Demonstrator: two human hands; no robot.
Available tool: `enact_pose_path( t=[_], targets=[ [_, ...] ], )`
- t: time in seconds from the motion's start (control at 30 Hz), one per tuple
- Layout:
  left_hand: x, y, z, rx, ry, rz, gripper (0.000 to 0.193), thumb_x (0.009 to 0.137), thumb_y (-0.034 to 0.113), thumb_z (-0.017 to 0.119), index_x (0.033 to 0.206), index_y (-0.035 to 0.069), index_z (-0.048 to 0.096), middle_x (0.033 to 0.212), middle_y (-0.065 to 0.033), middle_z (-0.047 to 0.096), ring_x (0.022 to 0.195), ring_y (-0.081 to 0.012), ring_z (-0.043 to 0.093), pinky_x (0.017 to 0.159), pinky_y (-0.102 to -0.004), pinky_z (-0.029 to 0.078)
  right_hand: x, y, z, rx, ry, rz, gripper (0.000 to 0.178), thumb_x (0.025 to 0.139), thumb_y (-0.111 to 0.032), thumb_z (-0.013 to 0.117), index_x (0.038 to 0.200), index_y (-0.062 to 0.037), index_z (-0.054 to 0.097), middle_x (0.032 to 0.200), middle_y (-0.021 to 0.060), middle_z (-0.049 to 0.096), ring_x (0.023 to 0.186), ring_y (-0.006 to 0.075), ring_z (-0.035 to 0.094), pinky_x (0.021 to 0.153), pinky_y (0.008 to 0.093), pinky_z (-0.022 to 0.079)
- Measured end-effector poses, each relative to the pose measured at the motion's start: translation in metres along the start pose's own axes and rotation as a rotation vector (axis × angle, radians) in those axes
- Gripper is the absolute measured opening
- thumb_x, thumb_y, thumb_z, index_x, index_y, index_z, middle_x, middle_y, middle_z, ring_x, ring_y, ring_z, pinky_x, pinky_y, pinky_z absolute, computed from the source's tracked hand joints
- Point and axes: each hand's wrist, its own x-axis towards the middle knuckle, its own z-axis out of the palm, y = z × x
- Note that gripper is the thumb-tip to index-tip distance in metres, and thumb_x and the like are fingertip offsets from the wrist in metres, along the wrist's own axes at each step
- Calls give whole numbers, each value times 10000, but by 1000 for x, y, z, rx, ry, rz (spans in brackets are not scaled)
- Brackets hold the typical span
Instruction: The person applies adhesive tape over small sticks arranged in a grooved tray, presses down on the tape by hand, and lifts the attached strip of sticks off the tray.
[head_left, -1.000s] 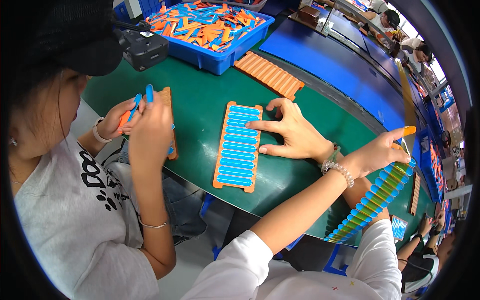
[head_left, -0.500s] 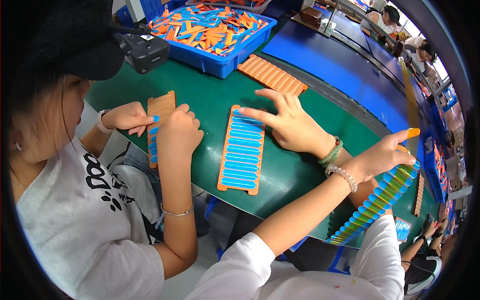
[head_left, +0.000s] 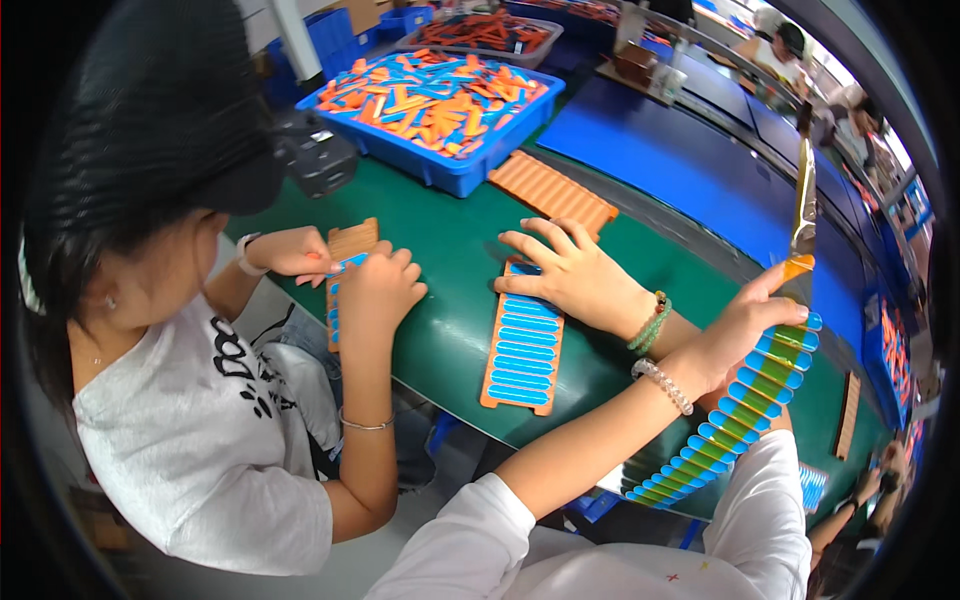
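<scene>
My forearms cross. At the right, my left hand (head_left: 752, 325) is closed on a hanging strip of blue flat, round-ended sticks (head_left: 735, 425) joined by a band of yellow see-through tape. One of its fingertips has an orange cover, and shiny tape (head_left: 805, 195) rises above it. In the middle, my right hand (head_left: 580, 275) is spread open with nothing in it, its fingers over the far end of an orange-brown slotted tray (head_left: 545, 408). Rows of blue sticks (head_left: 524, 338) lie across the tray; the hand hides its far corner.
At the left, a co-worker's hands (head_left: 385, 290) set blue sticks on another slotted tray (head_left: 352, 238). Behind stands a blue bin (head_left: 440, 175) heaped with orange and blue sticks. A ridged orange-brown tray (head_left: 555, 190) lies beside it on the green table (head_left: 450, 240).
My right hand has come lower onto the tray's far end, its fingers more spread. My left hand keeps the taped strip. The view has shifted, and the co-worker's hands have moved closer together.
</scene>
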Motion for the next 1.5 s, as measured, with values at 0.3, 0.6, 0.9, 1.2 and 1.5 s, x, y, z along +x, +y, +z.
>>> enact_pose_path(
  t=[0.3,0.6,0.9,1.2,1.5],
  targets=[
    [-1,-21,12,113,23,-132,615,953,143,576,1525,189,357,974,-71,609,867,-135,618,784,-287,511,-131,5,-37,-165,-73,223,475,787,-195,625,1208,-411,580,1355,14,491,1292,284,460,1050,491,396],
    [0,-23,4,308,-15,-168,498,1023,230,520,1497,135,401,1178,-77,592,1037,-125,607,819,-277,556,-252,-20,-96,139,241,917,475,890,-215,612,1329,-69,507,1356,154,522,1294,301,472,1093,465,347],
    [7,-37,-17,785,91,16,465,1046,371,467,1345,26,559,1247,-80,604,1145,-167,551,1015,-316,424,-210,-66,-130,1334,948,1290,311,991,-332,615,1062,-32,656,952,8,681,845,56,613,750,245,494],
    [2,20,-59,2106,493,-74,481,1016,462,445,1153,65,681,1083,-174,686,990,-339,631,843,-436,494,-222,-108,-145,1400,989,1517,233,984,-279,628,942,-51,638,837,-6,653,737,56,597,660,240,493],
    [-6,19,-28,1685,367,-842,662,990,635,341,1421,164,517,875,-74,672,583,-119,611,532,-267,550,-240,-207,-165,1464,899,1717,266,968,-218,654,1082,23,647,944,35,686,814,95,653,737,279,566]
  ],
)
